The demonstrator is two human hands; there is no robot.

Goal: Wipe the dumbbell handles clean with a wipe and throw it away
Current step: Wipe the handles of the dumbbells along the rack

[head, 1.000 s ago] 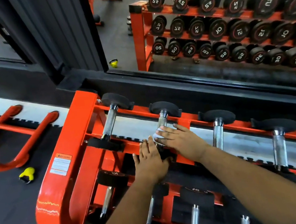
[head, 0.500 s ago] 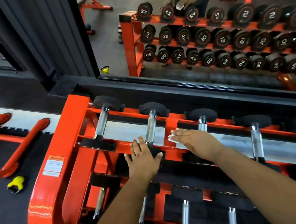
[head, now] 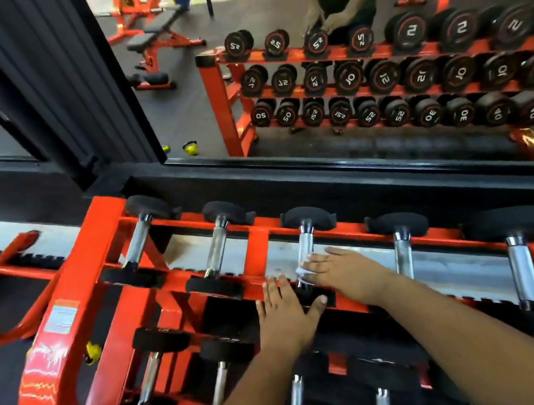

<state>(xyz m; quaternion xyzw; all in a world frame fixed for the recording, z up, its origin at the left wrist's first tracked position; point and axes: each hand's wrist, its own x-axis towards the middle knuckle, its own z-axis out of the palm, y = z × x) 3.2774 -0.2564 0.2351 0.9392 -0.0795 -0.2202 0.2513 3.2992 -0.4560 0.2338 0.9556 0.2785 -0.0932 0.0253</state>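
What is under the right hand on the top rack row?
The right hand presses a white wipe against the third dumbbell handle. The handle's lower part and most of the wipe are covered.

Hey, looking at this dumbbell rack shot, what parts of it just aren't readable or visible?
Head view only:
- wipe: mostly under the right hand; its size and dirt unreadable.
- third dumbbell handle: lower end covered by that hand.
- near dumbbell head: under the left hand.
- warning sticker on the orange rack: text blurred.
- Bottom-row handles: cut off by the lower edge.
- No bin in frame.
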